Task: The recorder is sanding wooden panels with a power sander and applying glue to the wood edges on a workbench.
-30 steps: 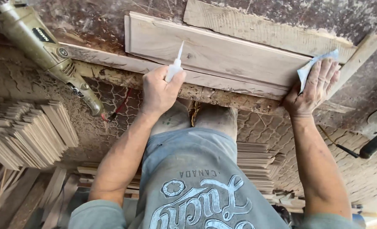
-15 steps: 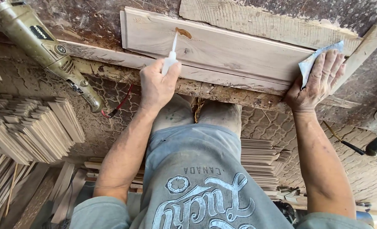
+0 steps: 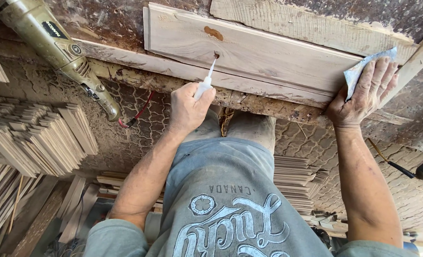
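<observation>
- While a pale wooden board (image 3: 249, 52) lies flat on the dirty worktop (image 3: 102, 21), a small white bottle (image 3: 203, 88) is gripped by the closed fingers of the left hand (image 3: 187, 109), and its thin tip is touched to a dark knot hole (image 3: 216, 54).
- One brown patch (image 3: 213, 33) is already seen just beside that hole, so one spot looks done and one looks in hand.
- A folded sheet of sandpaper (image 3: 359, 71) is pressed under the spread fingers of the right hand (image 3: 364, 93) at the board's end.
- One power tool (image 3: 54, 52) is seen lying well apart, and two hands are counted.
</observation>
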